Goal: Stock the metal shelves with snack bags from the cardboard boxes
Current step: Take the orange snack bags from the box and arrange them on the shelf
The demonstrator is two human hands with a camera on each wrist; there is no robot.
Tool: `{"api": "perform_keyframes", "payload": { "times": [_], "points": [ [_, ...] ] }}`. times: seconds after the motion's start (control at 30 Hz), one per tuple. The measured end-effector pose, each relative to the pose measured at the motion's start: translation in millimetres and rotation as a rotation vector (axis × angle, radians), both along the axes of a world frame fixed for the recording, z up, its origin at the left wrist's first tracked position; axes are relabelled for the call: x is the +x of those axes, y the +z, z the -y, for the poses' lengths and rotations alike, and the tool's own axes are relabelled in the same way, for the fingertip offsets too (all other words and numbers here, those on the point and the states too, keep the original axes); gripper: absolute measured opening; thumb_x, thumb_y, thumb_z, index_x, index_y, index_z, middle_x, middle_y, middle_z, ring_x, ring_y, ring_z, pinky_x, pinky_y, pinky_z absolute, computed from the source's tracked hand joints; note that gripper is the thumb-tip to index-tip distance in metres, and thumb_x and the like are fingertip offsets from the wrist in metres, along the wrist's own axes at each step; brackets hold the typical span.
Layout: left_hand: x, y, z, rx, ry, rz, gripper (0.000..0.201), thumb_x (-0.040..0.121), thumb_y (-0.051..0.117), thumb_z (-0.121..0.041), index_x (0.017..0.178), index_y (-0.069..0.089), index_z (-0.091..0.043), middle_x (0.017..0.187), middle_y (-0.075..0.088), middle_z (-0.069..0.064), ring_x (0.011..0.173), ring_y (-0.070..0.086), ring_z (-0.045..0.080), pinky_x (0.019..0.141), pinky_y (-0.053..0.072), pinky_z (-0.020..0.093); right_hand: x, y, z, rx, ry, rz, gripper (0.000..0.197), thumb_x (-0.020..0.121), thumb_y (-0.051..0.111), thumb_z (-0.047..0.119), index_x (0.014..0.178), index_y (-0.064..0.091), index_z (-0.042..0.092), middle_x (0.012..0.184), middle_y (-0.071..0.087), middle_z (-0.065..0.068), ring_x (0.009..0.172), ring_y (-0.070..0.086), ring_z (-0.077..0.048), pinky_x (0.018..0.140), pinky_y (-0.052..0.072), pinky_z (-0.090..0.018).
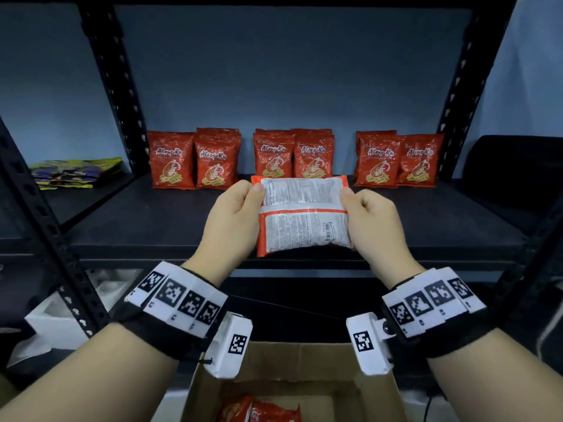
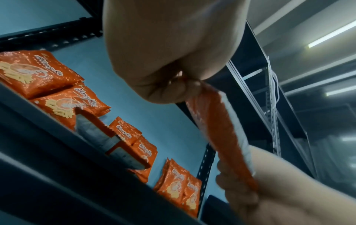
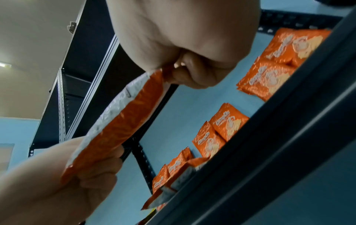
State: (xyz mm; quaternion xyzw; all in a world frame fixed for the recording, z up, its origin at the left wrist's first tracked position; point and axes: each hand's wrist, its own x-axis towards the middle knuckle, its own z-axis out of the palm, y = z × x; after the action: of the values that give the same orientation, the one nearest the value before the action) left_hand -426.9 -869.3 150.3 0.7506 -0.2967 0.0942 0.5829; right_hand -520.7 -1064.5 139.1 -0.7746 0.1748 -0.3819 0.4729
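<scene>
Your left hand pinches the left edge of the snack bag between thumb and curled fingers, and your right hand pinches the right edge in the same way. The bag hangs between them above the front part of the shelf, its back side toward you and its long axis pointing away from you. The row of bags stands straight behind it, so both hands are equally near.
</scene>
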Motion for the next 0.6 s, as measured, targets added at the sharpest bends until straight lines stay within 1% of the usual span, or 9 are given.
{"api": "perform_keyframes", "payload": {
  "times": [0.1,0.17,0.23,0.33,0.37,0.4,0.5,0.53,0.6],
  "points": [
    [-6,12,-2,-0.071,-0.130,-0.128,0.045,0.107,0.050,-0.035,0.083,0.048,0.004,0.068,0.049,0.005,0.058,0.044,0.014,0.056,0.039,0.030,-5,7,1,-0.032,-0.053,0.008,0.039,0.095,0.060,0.057,0.098,0.060,0.018,0.073,0.059,0.009,0.064,0.055,0.000,0.067,0.042,-0.028],
    [-12,15,-2,-0.116,-0.198,-0.199,0.043,0.107,0.052,-0.028,0.086,0.054,0.009,0.065,0.056,0.006,0.051,0.050,0.012,0.050,0.044,0.024,-10,9,-5,-0.116,-0.013,0.058,0.046,0.090,0.059,0.067,0.114,0.056,0.028,0.093,0.063,0.010,0.084,0.060,0.001,0.077,0.045,-0.026],
    [-14,15,-2,-0.131,-0.224,-0.241,0.042,0.107,0.052,-0.025,0.088,0.056,0.013,0.067,0.062,0.008,0.052,0.055,0.012,0.052,0.049,0.025,-15,7,-10,-0.307,0.111,0.119,0.062,0.081,0.060,0.076,0.126,0.050,0.035,0.118,0.058,0.011,0.112,0.056,-0.008,0.093,0.044,-0.026],
    [-13,17,-3,-0.187,-0.249,-0.320,0.035,0.106,0.054,-0.022,0.077,0.065,-0.006,0.065,0.066,0.003,0.054,0.060,0.012,0.054,0.050,0.025,-22,6,-18,-0.571,0.291,0.064,0.096,0.058,0.083,0.074,0.138,0.049,0.032,0.132,0.046,0.016,0.127,0.044,-0.009,0.106,0.035,-0.017],
    [-13,18,-4,-0.202,-0.268,-0.347,0.034,0.105,0.055,-0.022,0.075,0.067,-0.011,0.066,0.066,0.002,0.055,0.061,0.012,0.054,0.050,0.023,-22,5,-22,-0.621,0.300,0.037,0.099,0.056,0.087,0.070,0.139,0.049,0.031,0.133,0.046,0.017,0.128,0.043,-0.007,0.107,0.034,-0.017],
    [-13,20,-4,-0.215,-0.284,-0.365,0.034,0.104,0.056,-0.023,0.074,0.068,-0.013,0.067,0.066,0.002,0.057,0.060,0.013,0.055,0.050,0.023,-20,3,-25,-0.640,0.293,0.027,0.093,0.061,0.088,0.065,0.139,0.052,0.030,0.132,0.048,0.018,0.126,0.044,-0.007,0.107,0.037,-0.019],
    [-9,22,-9,-0.203,-0.259,-0.324,0.037,0.101,0.063,-0.031,0.067,0.073,-0.021,0.068,0.064,0.000,0.060,0.056,0.012,0.056,0.048,0.023,-16,0,-31,-0.573,0.293,0.053,0.048,0.083,0.083,0.043,0.124,0.064,0.028,0.117,0.063,0.019,0.112,0.058,-0.008,0.095,0.049,-0.034],
    [-5,21,-12,-0.182,-0.233,-0.284,0.035,0.100,0.065,-0.035,0.068,0.074,-0.022,0.068,0.063,-0.003,0.060,0.055,0.010,0.058,0.047,0.023,-17,1,-31,-0.513,0.318,0.041,0.036,0.087,0.081,0.037,0.119,0.067,0.028,0.111,0.067,0.019,0.106,0.062,-0.006,0.092,0.051,-0.036],
    [3,19,-19,-0.151,-0.181,-0.209,0.027,0.093,0.071,-0.044,0.075,0.071,-0.024,0.070,0.061,-0.007,0.064,0.053,0.008,0.064,0.044,0.026,-18,4,-31,-0.371,0.386,-0.013,0.025,0.091,0.078,0.031,0.114,0.070,0.028,0.106,0.073,0.016,0.100,0.068,-0.004,0.089,0.056,-0.036]
  ]
}}
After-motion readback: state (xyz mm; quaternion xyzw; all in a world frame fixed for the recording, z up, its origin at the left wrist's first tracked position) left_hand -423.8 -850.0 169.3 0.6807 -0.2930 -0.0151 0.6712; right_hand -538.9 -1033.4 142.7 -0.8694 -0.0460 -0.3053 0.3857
